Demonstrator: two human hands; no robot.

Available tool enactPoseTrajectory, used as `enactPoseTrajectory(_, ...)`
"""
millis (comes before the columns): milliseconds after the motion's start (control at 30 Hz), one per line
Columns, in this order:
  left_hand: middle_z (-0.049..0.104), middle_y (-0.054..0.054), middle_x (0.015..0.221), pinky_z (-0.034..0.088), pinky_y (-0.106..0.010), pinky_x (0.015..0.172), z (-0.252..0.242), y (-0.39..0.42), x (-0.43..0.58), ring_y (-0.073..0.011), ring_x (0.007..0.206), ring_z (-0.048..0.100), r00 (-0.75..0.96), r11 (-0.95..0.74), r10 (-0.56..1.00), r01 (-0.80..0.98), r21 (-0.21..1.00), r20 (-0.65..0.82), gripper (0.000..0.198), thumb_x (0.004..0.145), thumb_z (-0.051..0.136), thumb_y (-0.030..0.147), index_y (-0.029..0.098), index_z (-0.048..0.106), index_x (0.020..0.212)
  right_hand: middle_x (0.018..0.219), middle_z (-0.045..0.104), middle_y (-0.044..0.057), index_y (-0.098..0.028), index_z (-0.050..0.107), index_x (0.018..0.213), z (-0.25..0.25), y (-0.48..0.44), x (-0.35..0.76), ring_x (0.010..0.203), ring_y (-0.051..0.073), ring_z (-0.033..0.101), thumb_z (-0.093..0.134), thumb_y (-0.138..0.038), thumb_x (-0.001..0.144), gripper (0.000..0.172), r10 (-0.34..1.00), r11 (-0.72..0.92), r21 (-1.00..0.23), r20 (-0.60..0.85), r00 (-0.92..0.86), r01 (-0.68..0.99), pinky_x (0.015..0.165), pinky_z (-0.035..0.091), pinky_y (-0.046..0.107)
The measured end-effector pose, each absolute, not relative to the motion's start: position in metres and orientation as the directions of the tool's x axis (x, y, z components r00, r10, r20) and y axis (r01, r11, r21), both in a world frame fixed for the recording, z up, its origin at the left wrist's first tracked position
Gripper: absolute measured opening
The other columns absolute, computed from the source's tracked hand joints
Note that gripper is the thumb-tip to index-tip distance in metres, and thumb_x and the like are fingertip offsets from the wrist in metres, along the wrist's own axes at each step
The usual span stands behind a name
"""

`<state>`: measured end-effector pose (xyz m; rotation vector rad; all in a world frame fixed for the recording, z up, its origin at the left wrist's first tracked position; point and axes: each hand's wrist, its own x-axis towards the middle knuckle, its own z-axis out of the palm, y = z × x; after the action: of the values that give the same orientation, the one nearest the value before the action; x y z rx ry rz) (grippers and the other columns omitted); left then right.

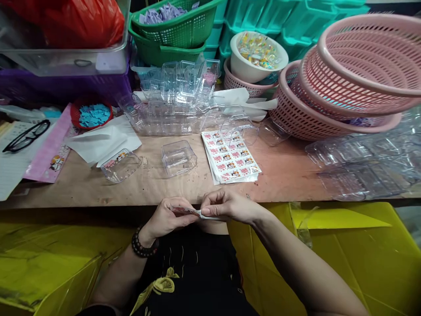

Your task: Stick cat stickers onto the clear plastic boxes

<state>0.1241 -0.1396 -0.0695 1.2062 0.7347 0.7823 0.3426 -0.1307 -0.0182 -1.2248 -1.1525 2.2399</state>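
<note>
Close to my body, just off the table's front edge, my left hand [166,219] is closed on one end of a small printed sticker sheet [184,211]. My right hand [226,205] pinches the same sheet between thumb and fingers. It is seen nearly edge-on, so most of its print is hidden. Ahead lies a stack of white sticker sheets [232,160] with cartoon cats and pink lettering. Left of the stack sits a clear plastic box [179,160]. Farther left, a second clear box [122,169] bears a cat sticker.
Clear plastic trays [174,116] pile up behind. Pink baskets [329,109] and a white bowl of small wrapped packets [258,57] stand back right. Glasses [28,136], white paper [105,140] and a red basket of blue pieces [94,115] lie left. More clear trays [365,164] lie right.
</note>
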Motion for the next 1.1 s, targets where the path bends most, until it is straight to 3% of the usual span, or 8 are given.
enactPoseTrajectory(100,0.071,-0.006,0.075,0.053,-0.02,0.057,-0.069,-0.14,0.125,-0.0114,0.061,0.064,0.539,0.145,0.841,-0.129,0.981,-0.053,0.017,0.076,0.082,0.031,0.015,0.079,0.08,0.053,0.05,-0.008,-0.014,0.063,0.072,-0.018,-0.131,0.341,0.046,0.003,0.035,0.089,-0.041,0.06,0.039,0.608,-0.648,-0.761,-0.539,-0.583,0.027,0.046,0.021,0.021)
enactPoseTrajectory(267,0.071,-0.006,0.074,0.053,-0.02,0.06,-0.068,-0.14,0.125,-0.0116,0.065,0.065,0.512,0.029,0.858,-0.122,0.992,0.038,0.015,0.078,0.08,0.03,0.015,0.078,0.079,0.057,0.054,-0.006,-0.011,0.068,0.073,-0.013,-0.129,0.341,0.05,0.003,0.039,0.085,-0.039,0.066,0.034,0.569,-0.653,-0.757,-0.516,-0.64,0.029,0.048,0.023,0.02)
enactPoseTrajectory(533,0.071,-0.005,0.077,0.056,-0.023,0.065,-0.071,-0.14,0.124,-0.013,0.069,0.068,0.542,-0.111,0.806,-0.257,0.96,0.238,0.01,0.076,0.083,0.024,0.019,0.079,0.082,0.058,0.062,-0.003,-0.012,0.068,0.066,-0.022,-0.125,0.335,0.052,0.006,0.048,0.088,-0.036,0.052,0.034,0.438,-0.745,-0.654,-0.628,-0.643,0.132,0.051,0.031,0.02)
enactPoseTrajectory(767,0.071,-0.006,0.073,0.056,-0.02,0.06,-0.067,-0.142,0.125,-0.0127,0.064,0.068,0.507,0.026,0.859,-0.192,0.981,0.076,0.015,0.079,0.08,0.031,0.015,0.078,0.081,0.06,0.061,-0.003,-0.012,0.069,0.07,-0.021,-0.136,0.338,0.052,0.005,0.046,0.088,-0.037,0.055,0.035,0.537,-0.728,-0.685,-0.593,-0.6,0.024,0.049,0.029,0.019)
enactPoseTrajectory(933,0.072,-0.006,0.075,0.057,-0.02,0.062,-0.069,-0.144,0.126,-0.0123,0.066,0.068,0.528,0.011,0.843,-0.208,0.978,0.103,0.014,0.078,0.081,0.03,0.016,0.078,0.08,0.055,0.055,-0.005,-0.012,0.067,0.068,-0.023,-0.138,0.336,0.048,0.004,0.041,0.087,-0.038,0.056,0.035,0.51,-0.741,-0.668,-0.625,-0.591,0.067,0.047,0.026,0.019)
enactPoseTrajectory(1100,0.071,-0.005,0.071,0.056,-0.021,0.059,-0.072,-0.146,0.126,-0.0124,0.061,0.066,0.473,0.085,0.881,-0.16,0.983,0.001,0.024,0.072,0.084,0.038,0.015,0.076,0.074,0.068,0.062,0.0,-0.013,0.066,0.071,-0.016,-0.141,0.335,0.062,0.01,0.055,0.085,-0.046,0.061,0.039,0.664,-0.615,-0.784,-0.573,-0.481,0.084,0.062,0.043,0.025)
